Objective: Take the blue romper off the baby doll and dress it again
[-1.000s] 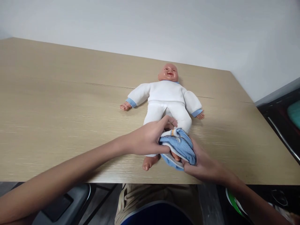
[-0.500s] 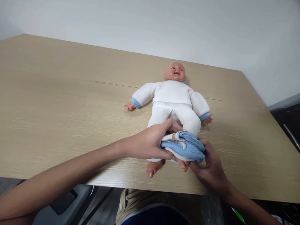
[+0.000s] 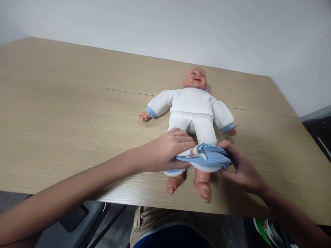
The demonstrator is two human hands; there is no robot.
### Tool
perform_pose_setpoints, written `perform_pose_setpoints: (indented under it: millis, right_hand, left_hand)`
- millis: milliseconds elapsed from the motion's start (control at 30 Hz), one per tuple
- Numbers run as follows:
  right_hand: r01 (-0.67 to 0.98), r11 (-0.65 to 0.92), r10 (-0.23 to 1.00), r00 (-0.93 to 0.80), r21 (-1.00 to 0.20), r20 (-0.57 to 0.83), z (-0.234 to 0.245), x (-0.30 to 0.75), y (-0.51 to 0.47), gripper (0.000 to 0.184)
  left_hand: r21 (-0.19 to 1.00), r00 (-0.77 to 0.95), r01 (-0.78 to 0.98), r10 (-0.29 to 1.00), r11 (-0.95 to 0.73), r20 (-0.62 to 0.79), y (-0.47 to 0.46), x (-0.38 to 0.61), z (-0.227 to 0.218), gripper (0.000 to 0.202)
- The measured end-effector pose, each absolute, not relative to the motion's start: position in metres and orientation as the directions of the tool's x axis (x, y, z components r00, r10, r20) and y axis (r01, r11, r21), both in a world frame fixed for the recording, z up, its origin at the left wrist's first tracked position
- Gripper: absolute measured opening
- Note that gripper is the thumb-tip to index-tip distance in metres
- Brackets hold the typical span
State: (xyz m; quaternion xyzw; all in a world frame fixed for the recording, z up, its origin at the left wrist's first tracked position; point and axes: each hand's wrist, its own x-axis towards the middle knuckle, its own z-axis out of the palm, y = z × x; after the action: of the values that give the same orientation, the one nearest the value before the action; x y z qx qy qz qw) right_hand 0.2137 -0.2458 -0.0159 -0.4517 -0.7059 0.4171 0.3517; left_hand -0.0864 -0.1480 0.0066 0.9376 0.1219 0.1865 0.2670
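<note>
A baby doll (image 3: 191, 101) with a white cloth body and blue cuffs lies on its back, its feet toward me. Gathered folds of blue-and-white doll pants (image 3: 210, 158) surround its leg on the right, and the bare foot sticks out below. Around the other ankle sits a white and blue hem of the same cloth. My left hand (image 3: 170, 150) pinches the left side of the folds, thumb below and fingers on top. On the right side, my right hand (image 3: 240, 168) grips the bunched edge; some of its fingers are hidden behind the cloth.
The wooden table (image 3: 77, 131) has its front edge close to my lap. A pale wall (image 3: 165, 31) rises behind it. Below the edge are a dark grey seat (image 3: 74, 220) on the left and green and white items (image 3: 266, 230) on the right.
The bunched pants have moved up the doll's right-hand leg, baring more of its foot and ankle. That leg lies straighter. My right hand has shifted up and to the right.
</note>
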Motion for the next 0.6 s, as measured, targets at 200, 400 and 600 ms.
perform_pose_setpoints:
  millis: [200,400,600]
  right_hand:
    - [0.357,0.321,0.884,-0.444,-0.877,0.143,-0.018,0.223,-0.233,0.025]
    - [0.282,0.289,0.911,-0.375,-0.915,0.172,-0.023,0.224,-0.204,0.029]
    - [0.146,0.14,0.972,-0.209,-0.979,0.108,-0.034,0.211,-0.166,0.047]
  left_hand:
    - [0.463,0.871,0.27,0.419,-0.844,0.256,-0.141,-0.11,0.019,0.048]
    - [0.696,0.872,0.248,0.469,-0.674,0.143,-0.113,-0.127,0.024,0.026]
    - [0.719,0.762,0.287,0.606,-0.632,0.228,-0.096,-0.127,-0.001,0.013]
